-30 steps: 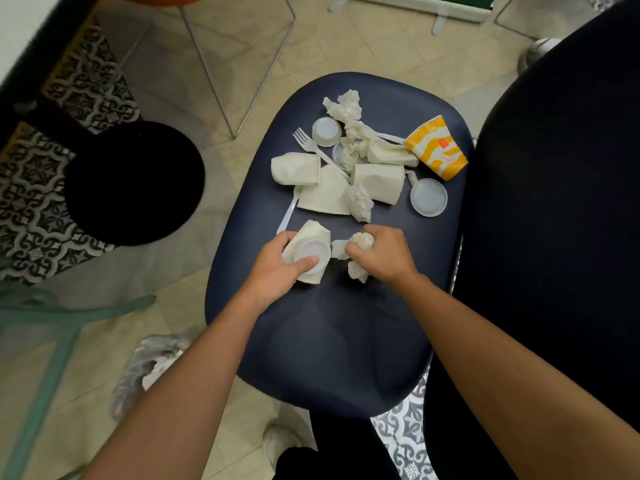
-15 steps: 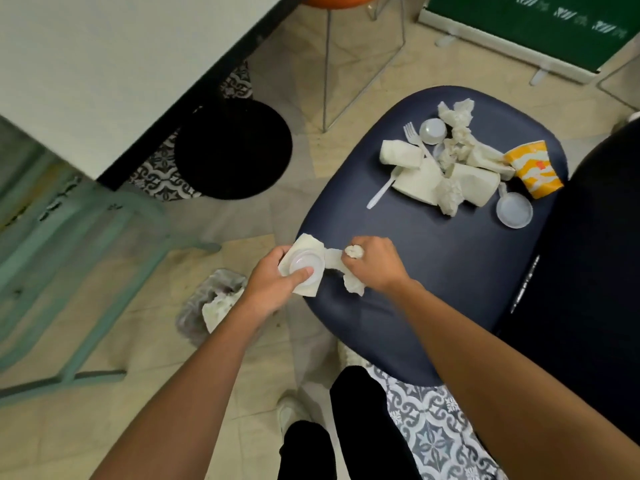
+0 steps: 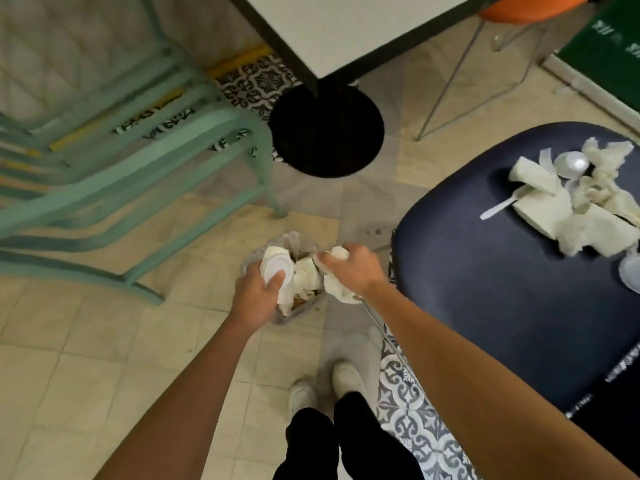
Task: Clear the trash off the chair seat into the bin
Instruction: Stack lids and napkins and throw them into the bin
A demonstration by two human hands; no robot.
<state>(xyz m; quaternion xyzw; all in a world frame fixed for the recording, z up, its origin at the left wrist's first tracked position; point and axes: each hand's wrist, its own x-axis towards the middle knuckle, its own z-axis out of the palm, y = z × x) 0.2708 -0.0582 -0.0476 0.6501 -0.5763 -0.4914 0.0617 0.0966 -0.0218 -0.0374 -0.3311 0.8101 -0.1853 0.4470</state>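
**A:** Where are the 2 hands?

**B:** Both are over the bin (image 3: 294,238), which stands on the tiled floor near the edge of the chair seat (image 3: 485,299).

**A:** What has the left got?

**B:** The left hand (image 3: 254,297) grips a round white lid (image 3: 274,268). Its thumb lies across the lid's face, and a folded napkin (image 3: 286,295) is held behind it.

**A:** And the right?

**B:** The right hand (image 3: 355,271) has its fingers curled round a crumpled napkin (image 3: 337,289). A loose end hangs below the fist, at the bin's rim.

**A:** Anything inside the bin?

**B:** White paper, in a thin liner bag.

**A:** And on the seat?

**B:** A heap of trash (image 3: 588,216) lies at its far side. It has crumpled napkins, flattened paper cups and a clear lid (image 3: 571,164). 1 white plastic utensil (image 3: 502,206) sticks out of the heap.

**A:** What's around it?

**B:** There is a desk (image 3: 346,26) on a round black base (image 3: 327,129), and a green metal chair frame (image 3: 145,188) to the left. 2 pale shoes (image 3: 323,386) show below.
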